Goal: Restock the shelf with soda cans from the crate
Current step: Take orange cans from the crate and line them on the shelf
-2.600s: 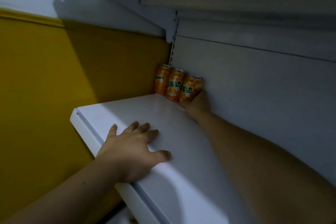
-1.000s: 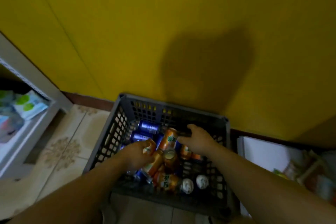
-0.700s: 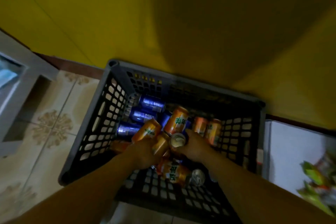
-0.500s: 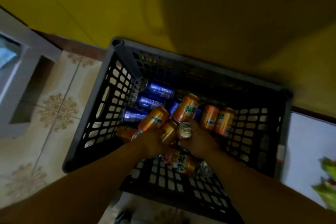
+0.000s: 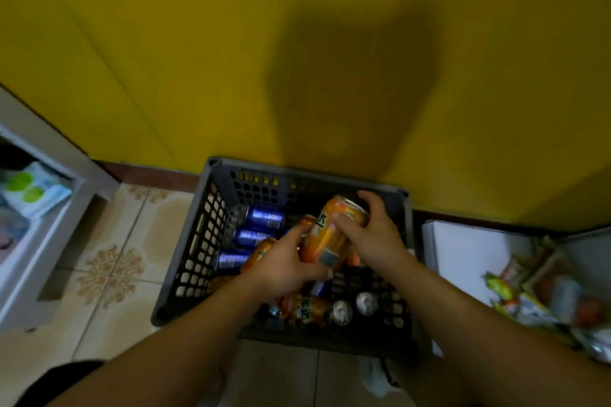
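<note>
A dark grey slatted crate (image 5: 202, 241) stands on the tiled floor against the yellow wall. Inside lie three blue cans (image 5: 264, 217), an orange can (image 5: 304, 307) near the front, and others with silver tops. My right hand (image 5: 373, 238) grips a tilted orange can (image 5: 325, 235) raised above the pile. Just left of it, my left hand (image 5: 284, 263) grips a second orange can (image 5: 256, 256), whose end pokes out to the left of the hand. The two held cans are side by side over the crate's middle.
A white low shelf unit (image 5: 49, 241) with green-and-white packets (image 5: 31, 190) stands at the left. To the right of the crate is a white shelf (image 5: 469, 258) with snack packets (image 5: 525, 302). The yellow wall (image 5: 231, 43) rises close behind the crate.
After setting cans on the upper shelf, both hands went down into the crate, each took an orange can, and have now lifted them above the pile.
</note>
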`<move>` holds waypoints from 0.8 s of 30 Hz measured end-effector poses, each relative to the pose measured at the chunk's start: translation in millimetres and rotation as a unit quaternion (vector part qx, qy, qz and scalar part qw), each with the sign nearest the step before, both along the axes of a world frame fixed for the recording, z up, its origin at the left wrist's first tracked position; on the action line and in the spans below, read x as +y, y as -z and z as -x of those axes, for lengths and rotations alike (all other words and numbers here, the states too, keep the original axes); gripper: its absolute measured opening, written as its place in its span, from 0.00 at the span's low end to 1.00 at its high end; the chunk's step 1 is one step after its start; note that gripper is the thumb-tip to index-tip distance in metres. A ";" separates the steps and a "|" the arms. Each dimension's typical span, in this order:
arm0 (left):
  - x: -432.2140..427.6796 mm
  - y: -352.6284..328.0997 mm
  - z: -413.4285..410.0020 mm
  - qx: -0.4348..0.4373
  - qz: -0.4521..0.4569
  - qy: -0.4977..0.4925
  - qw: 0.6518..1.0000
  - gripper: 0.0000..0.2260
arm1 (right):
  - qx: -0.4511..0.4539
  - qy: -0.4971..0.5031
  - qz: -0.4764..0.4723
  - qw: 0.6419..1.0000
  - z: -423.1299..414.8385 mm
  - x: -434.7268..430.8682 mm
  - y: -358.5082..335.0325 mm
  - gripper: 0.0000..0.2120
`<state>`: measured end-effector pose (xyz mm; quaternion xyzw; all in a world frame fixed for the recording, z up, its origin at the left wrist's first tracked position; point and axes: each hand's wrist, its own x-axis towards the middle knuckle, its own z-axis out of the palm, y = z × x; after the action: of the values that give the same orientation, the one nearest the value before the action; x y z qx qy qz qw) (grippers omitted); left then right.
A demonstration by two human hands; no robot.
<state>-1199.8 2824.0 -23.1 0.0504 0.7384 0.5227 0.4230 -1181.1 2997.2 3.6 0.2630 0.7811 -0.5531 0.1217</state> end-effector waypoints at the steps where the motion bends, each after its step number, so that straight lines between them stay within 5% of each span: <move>1: 3.3 -21.5 -1.7 0.010 -0.014 -0.011 1.000 0.36 | 0.028 0.006 0.008 1.000 -5.9 3.7 -23.0 0.31; 10: 67.5 -202.4 -47.6 0.071 -0.236 -0.025 0.969 0.28 | 0.246 0.134 0.091 0.956 -77.0 45.4 -217.1 0.32; 17: 143.2 -292.1 -110.3 0.191 -0.277 0.070 0.939 0.30 | 0.289 0.168 -0.029 0.942 -173.7 98.7 -306.8 0.41; 24: 236.9 -338.8 -179.0 0.236 -0.312 0.198 0.899 0.40 | 0.347 0.243 -0.147 0.894 -278.0 151.9 -360.2 0.23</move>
<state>-1020.8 3060.9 315.7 0.4471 0.5901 0.6046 0.2938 -903.1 3149.1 363.8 0.2510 0.7577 -0.5002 -0.3357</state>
